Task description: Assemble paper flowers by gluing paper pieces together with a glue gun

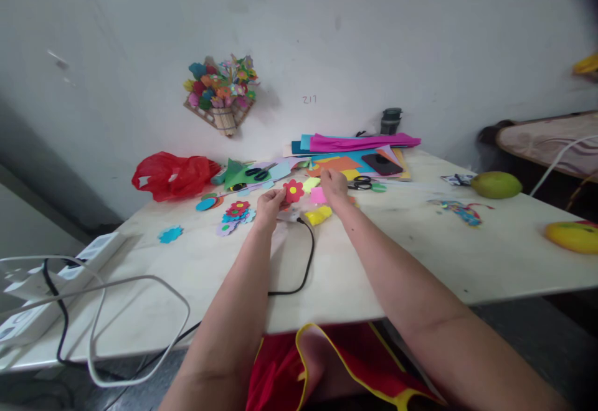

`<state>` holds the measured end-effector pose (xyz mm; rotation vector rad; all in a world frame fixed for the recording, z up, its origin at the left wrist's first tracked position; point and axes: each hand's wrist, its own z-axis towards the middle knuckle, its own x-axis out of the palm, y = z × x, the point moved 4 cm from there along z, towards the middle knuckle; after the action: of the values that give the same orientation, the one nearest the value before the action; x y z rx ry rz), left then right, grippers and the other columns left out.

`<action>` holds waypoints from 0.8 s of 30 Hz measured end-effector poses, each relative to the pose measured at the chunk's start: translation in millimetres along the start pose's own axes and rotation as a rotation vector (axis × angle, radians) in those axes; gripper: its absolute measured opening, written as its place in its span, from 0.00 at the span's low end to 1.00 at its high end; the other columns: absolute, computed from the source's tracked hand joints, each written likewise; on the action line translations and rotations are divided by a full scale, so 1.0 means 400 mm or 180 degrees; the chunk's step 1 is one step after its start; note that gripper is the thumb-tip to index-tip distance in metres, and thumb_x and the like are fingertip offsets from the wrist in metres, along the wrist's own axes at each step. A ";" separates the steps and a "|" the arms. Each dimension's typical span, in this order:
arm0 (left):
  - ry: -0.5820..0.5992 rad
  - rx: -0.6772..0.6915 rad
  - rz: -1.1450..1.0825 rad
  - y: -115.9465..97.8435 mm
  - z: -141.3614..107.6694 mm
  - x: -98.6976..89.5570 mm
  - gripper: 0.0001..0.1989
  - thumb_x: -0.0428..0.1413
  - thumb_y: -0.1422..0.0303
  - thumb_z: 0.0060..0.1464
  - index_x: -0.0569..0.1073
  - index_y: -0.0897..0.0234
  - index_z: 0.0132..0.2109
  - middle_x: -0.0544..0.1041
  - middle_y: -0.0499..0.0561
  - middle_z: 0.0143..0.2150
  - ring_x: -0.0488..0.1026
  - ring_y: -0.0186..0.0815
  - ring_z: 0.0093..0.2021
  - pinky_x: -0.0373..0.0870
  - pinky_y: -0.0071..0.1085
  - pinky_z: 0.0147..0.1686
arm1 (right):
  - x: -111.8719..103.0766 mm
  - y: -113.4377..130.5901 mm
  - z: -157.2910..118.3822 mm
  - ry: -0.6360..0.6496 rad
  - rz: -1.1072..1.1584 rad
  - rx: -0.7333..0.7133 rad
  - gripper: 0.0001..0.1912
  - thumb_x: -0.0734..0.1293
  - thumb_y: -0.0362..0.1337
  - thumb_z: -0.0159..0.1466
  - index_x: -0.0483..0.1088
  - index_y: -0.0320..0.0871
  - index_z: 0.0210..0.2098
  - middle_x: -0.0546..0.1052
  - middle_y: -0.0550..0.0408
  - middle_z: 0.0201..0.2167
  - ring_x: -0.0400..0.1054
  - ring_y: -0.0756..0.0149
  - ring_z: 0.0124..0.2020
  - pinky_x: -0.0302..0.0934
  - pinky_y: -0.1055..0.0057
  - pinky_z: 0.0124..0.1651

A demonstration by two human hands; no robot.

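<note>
Flower cutout [294,191], red, pinched by its left edge in left hand [271,205], right hand [334,185] curled nearby, its hold unclear

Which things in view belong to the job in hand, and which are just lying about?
Likely part of the job:
- red flower, held in left hand
- pink piece, by right hand
- flower pile
- coloured sheets
- scissors, right of the hands

Apparently just lying about:
- phone
- green fruit
- yellow fruit
</note>
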<state>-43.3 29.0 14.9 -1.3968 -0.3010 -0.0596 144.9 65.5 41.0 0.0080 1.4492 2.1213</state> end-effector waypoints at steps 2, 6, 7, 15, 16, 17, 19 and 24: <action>0.0011 0.0011 -0.0003 -0.001 -0.002 0.001 0.22 0.68 0.54 0.32 0.71 0.67 0.25 0.75 0.51 0.23 0.73 0.33 0.25 0.71 0.29 0.30 | 0.007 -0.001 0.001 0.0206 0.0355 0.0071 0.19 0.60 0.42 0.63 0.59 0.44 0.17 0.68 0.56 0.18 0.61 0.67 0.24 0.53 0.72 0.27; 0.0023 -0.0028 0.0055 0.000 -0.001 0.001 0.23 0.68 0.53 0.31 0.70 0.67 0.25 0.75 0.50 0.21 0.73 0.32 0.24 0.70 0.29 0.30 | 0.032 0.008 -0.015 0.1081 0.1283 0.0373 0.09 0.64 0.41 0.60 0.68 0.42 0.27 0.75 0.56 0.27 0.60 0.74 0.19 0.50 0.75 0.21; 0.0028 -0.0029 0.0071 0.000 -0.001 0.000 0.23 0.68 0.52 0.31 0.70 0.67 0.25 0.75 0.49 0.21 0.73 0.32 0.23 0.70 0.28 0.29 | 0.038 0.011 -0.023 0.1346 0.1404 0.0461 0.10 0.65 0.42 0.59 0.69 0.42 0.29 0.76 0.56 0.29 0.60 0.75 0.19 0.49 0.76 0.20; 0.0156 0.0029 0.0155 0.002 0.001 0.005 0.23 0.67 0.53 0.32 0.73 0.68 0.27 0.75 0.50 0.22 0.72 0.31 0.23 0.69 0.27 0.28 | 0.055 0.032 -0.070 0.1780 0.1241 0.0607 0.19 0.71 0.51 0.51 0.66 0.41 0.23 0.69 0.60 0.19 0.62 0.74 0.21 0.48 0.78 0.20; 0.0161 0.0038 0.0162 0.003 0.001 0.006 0.22 0.67 0.53 0.32 0.73 0.68 0.26 0.75 0.49 0.21 0.71 0.30 0.22 0.69 0.27 0.28 | 0.058 0.034 -0.072 0.1762 0.1219 0.0573 0.19 0.72 0.50 0.51 0.65 0.41 0.22 0.69 0.60 0.19 0.62 0.74 0.21 0.48 0.78 0.20; 0.0164 0.0046 0.0164 0.003 0.000 0.007 0.22 0.67 0.53 0.31 0.73 0.68 0.26 0.75 0.49 0.21 0.71 0.30 0.22 0.69 0.27 0.27 | 0.061 0.035 -0.074 0.1741 0.1194 0.0554 0.19 0.72 0.49 0.51 0.65 0.41 0.22 0.68 0.60 0.18 0.62 0.74 0.21 0.47 0.78 0.20; 0.0173 0.0060 0.0152 0.003 0.000 0.010 0.22 0.67 0.53 0.31 0.72 0.68 0.25 0.74 0.49 0.21 0.71 0.30 0.21 0.69 0.27 0.27 | 0.066 0.035 -0.077 0.1696 0.1115 0.0557 0.18 0.72 0.47 0.51 0.64 0.41 0.20 0.66 0.61 0.17 0.60 0.75 0.20 0.46 0.77 0.20; 0.0148 0.0062 0.0147 0.007 0.002 0.010 0.23 0.68 0.53 0.30 0.72 0.68 0.25 0.74 0.49 0.21 0.71 0.30 0.22 0.69 0.27 0.27 | 0.070 0.030 -0.074 0.1577 0.1019 0.0510 0.17 0.72 0.41 0.51 0.61 0.42 0.17 0.63 0.63 0.14 0.54 0.76 0.17 0.45 0.76 0.20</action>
<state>-39.1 30.7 13.1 -1.3805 -0.2300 -0.0507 106.8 50.0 30.5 -0.2582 2.0166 2.3628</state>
